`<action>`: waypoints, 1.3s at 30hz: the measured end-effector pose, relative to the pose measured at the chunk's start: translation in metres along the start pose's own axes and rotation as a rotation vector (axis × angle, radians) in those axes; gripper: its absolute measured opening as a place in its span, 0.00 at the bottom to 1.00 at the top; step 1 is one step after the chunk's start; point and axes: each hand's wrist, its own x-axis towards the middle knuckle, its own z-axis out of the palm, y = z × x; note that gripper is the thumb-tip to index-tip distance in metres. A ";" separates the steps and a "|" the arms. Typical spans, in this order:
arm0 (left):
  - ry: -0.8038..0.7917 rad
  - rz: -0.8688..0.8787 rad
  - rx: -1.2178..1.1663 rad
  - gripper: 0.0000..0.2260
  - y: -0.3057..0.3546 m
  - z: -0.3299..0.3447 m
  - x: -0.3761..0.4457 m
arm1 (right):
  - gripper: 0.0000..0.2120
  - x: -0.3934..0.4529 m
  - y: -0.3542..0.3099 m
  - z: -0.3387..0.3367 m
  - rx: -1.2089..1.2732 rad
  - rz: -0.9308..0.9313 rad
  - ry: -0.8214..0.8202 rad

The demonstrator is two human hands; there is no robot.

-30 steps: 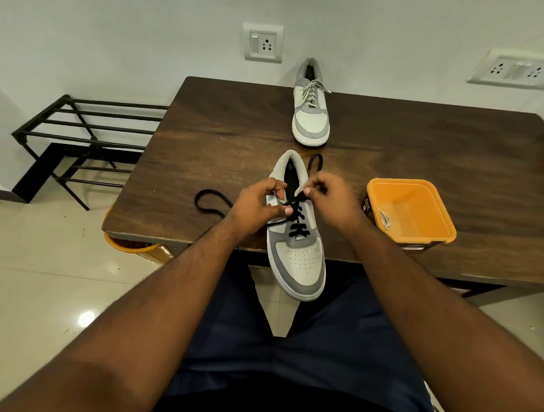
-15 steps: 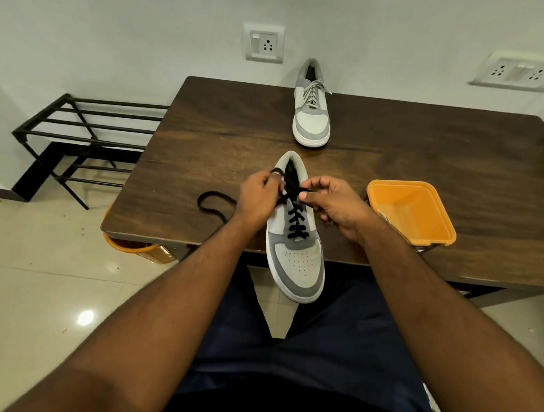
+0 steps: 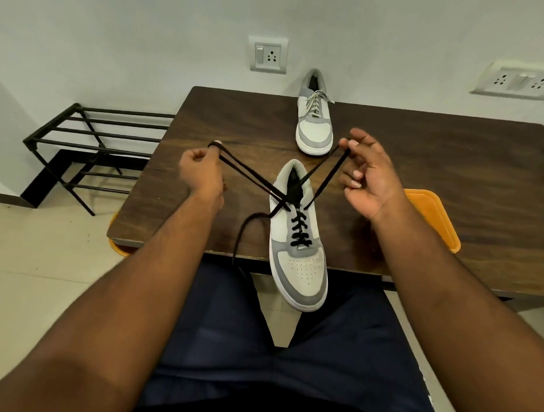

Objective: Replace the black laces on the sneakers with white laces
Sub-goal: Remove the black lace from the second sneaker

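**Unthreading the black lace**

I am hooking a lace (image 3: 250,177) loop over my left hand (image 3: 199,172), fingers curled. The shoe (image 3: 299,237) is overhanging the table (image 3: 236,118) edge. My right hand (image 3: 369,175) is pinching the other strand. I am advising even, outward pulls.

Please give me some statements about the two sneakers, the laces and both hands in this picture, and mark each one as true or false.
1. The far sneaker has white laces. True.
2. The near sneaker has no lace. False: the black lace is threaded through its lower eyelets.
3. The left hand holds a loop of black lace. True.
4. The right hand rests on the table. False: it pinches the lace, raised.
5. The orange tub is left of the near sneaker. False: right.
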 end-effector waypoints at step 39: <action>-0.829 0.505 0.891 0.22 -0.051 -0.007 -0.060 | 0.04 0.002 0.053 -0.025 -1.432 -0.059 -0.344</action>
